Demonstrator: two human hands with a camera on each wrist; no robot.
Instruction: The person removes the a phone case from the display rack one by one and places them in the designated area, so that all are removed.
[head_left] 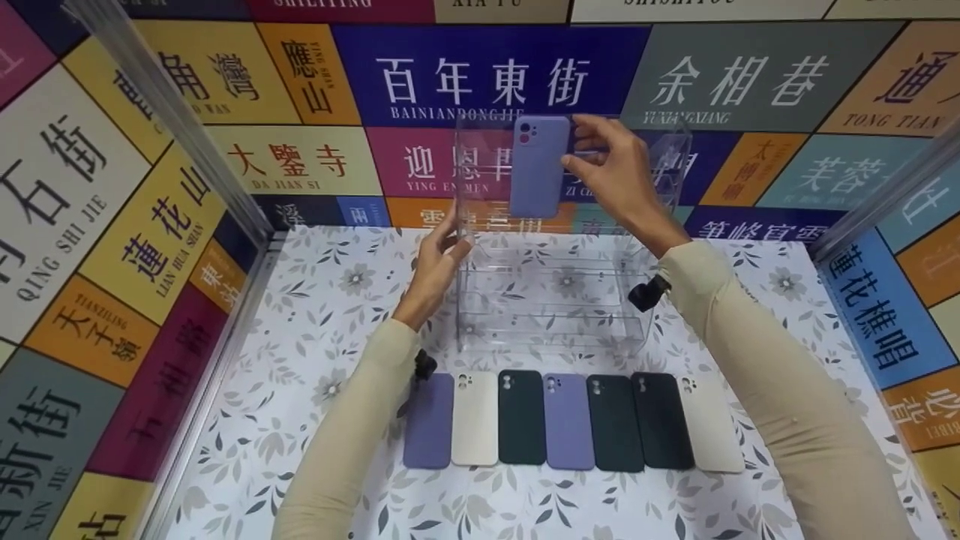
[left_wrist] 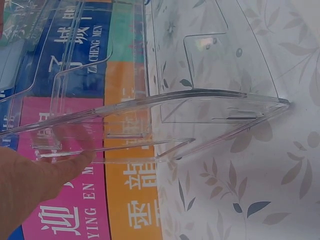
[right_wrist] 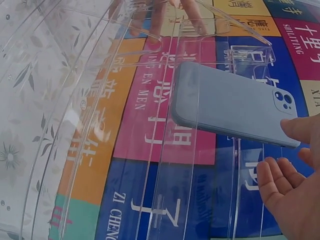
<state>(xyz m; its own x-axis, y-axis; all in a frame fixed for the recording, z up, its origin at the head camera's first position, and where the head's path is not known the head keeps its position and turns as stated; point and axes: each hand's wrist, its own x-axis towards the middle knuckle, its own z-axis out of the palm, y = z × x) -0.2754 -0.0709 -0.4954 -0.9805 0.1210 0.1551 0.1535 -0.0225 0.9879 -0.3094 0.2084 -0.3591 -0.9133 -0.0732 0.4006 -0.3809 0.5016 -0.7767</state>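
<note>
A clear acrylic tiered display rack (head_left: 551,304) stands on the patterned surface. A lavender phone case (head_left: 538,166), camera cutout uppermost, is upright at the rack's top tier. At the case's right edge, my right hand (head_left: 616,161) pinches it with the thumb in front. In the right wrist view the case (right_wrist: 232,102) looks pale blue, its lower end overlapping the clear tier, and the hand (right_wrist: 295,175) is by the camera end. My left hand (head_left: 436,262) grips the rack's left side panel. The left wrist view shows that hand's thumb (left_wrist: 75,162) against the clear edge.
Several phone cases lie in a row before the rack: purple (head_left: 428,424), cream (head_left: 475,420), dark green (head_left: 522,420), lavender (head_left: 569,424), another dark green (head_left: 616,425), black (head_left: 663,422) and cream (head_left: 712,426). Sign-printed panels (head_left: 491,67) rise behind and at both sides.
</note>
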